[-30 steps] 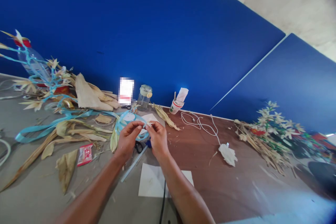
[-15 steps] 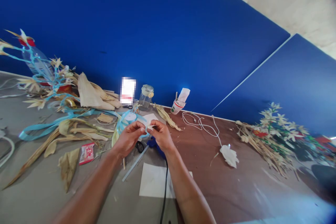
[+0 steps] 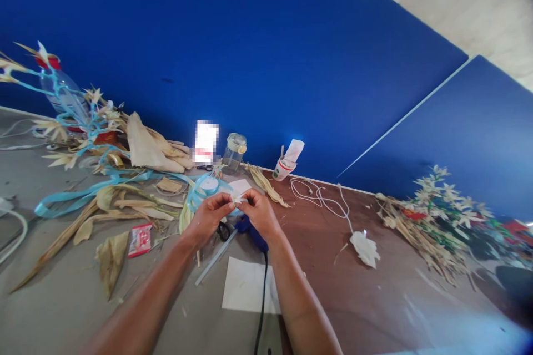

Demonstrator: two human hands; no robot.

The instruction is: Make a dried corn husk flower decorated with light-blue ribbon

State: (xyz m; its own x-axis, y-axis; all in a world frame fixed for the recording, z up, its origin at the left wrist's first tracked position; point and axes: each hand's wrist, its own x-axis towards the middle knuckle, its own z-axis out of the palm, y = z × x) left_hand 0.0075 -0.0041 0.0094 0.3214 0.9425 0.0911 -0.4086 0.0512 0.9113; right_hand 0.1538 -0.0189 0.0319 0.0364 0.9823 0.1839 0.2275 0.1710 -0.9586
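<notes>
My left hand (image 3: 211, 215) and my right hand (image 3: 259, 211) meet over the middle of the table, fingertips pinched on a small pale piece (image 3: 237, 199), perhaps corn husk; its exact form is too small to make out. Below my right hand lies a blue glue gun (image 3: 252, 232) with a black cord, and a long translucent glue stick (image 3: 216, 258) sticks out to its lower left. Scissors with black handles (image 3: 224, 231) rest beside my left hand. Just behind my hands is a roll of light blue ribbon (image 3: 208, 184).
Dried corn husks (image 3: 145, 150) and husk flowers on blue stems (image 3: 89, 127) crowd the left. A red packet (image 3: 140, 240) and white paper (image 3: 245, 288) lie nearer. Behind stand a glass jar (image 3: 235, 152) and a cup (image 3: 284, 168). White cable (image 3: 320, 197) and white flowers (image 3: 441, 194) are rightward.
The whole view has shifted slightly, the scene moving a little to the right. Both hands stay together on the pale piece, with the right fingers slightly re-angled.
</notes>
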